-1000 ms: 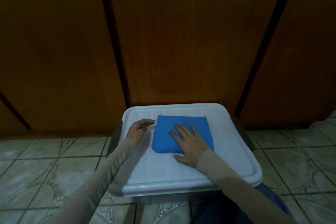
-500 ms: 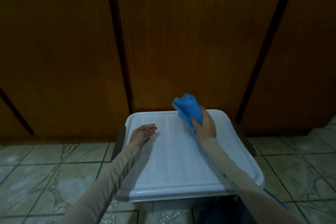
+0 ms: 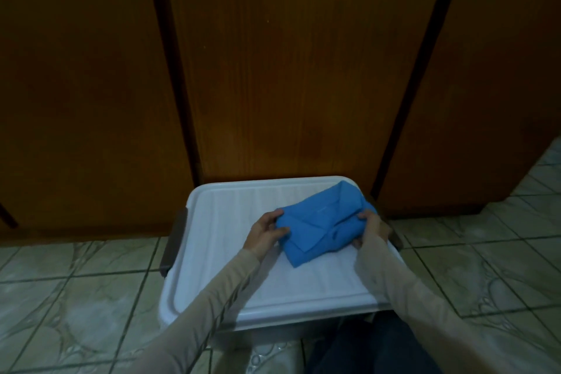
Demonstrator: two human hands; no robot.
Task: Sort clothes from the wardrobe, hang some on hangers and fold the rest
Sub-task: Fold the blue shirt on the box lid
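White plastic box lid (image 3: 212, 252), landmark, on tiled floor (image 3: 76, 297) before closed wooden wardrobe doors (image 3: 288, 70). Dark handle (image 3: 173, 241) on lid's left edge. Left hand (image 3: 265, 232) over lid's centre, fingers closed on folded blue garment (image 3: 323, 225), left end. Garment rests tilted on lid's far right part. Right hand (image 3: 372, 229) at lid's right edge, pinching garment's right end.

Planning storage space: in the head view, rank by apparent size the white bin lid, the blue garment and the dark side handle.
1. white bin lid
2. blue garment
3. dark side handle
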